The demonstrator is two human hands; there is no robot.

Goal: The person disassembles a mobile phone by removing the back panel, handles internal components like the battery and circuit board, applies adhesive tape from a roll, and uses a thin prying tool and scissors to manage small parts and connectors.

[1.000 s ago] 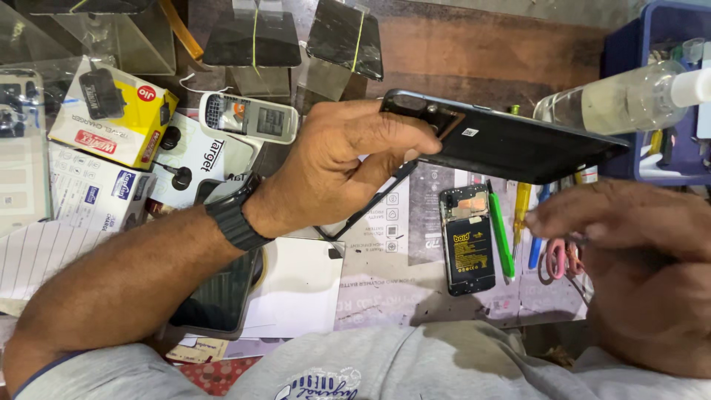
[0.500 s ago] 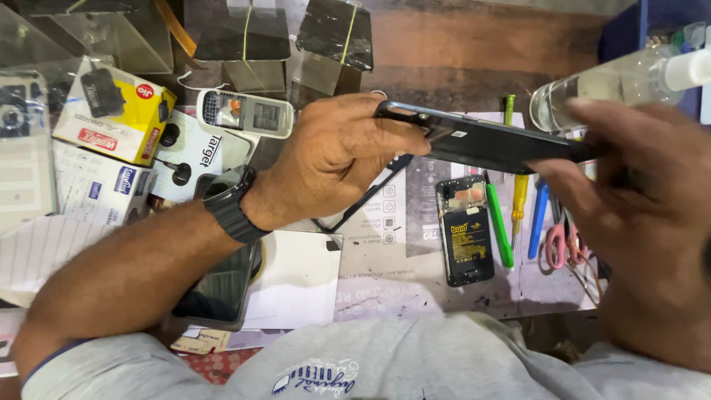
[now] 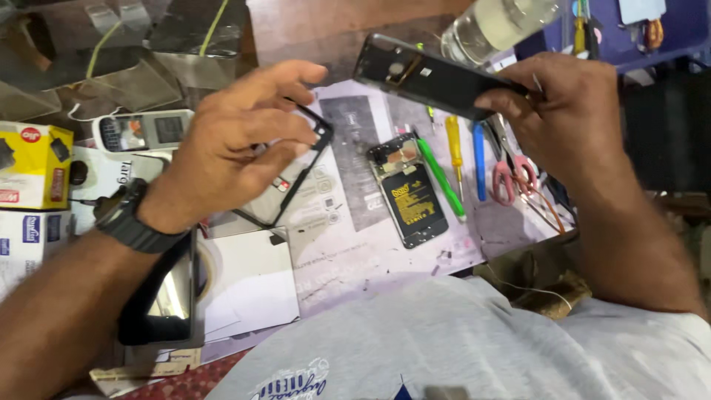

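My right hand [image 3: 563,111] grips one end of a black phone back cover [image 3: 426,74] and holds it in the air over the desk. My left hand [image 3: 237,144], with a black watch on its wrist, pinches a thin black phone frame [image 3: 296,181] that hangs down just above the paper. Between the two hands an opened phone [image 3: 411,189] lies flat on the desk with its battery showing.
A green pry tool [image 3: 441,178], a yellow screwdriver [image 3: 453,148], a blue tool [image 3: 479,159] and pink-handled scissors [image 3: 511,174] lie right of the opened phone. A clear bottle [image 3: 496,22] stands behind. A dark phone [image 3: 159,296] lies under my left forearm. Boxes [image 3: 33,163] and a small handset [image 3: 144,132] sit at the left.
My left hand let go of the back cover, and my right hand now holds it alone. The left hand drew back to the left with the thin frame. The view shifted right.
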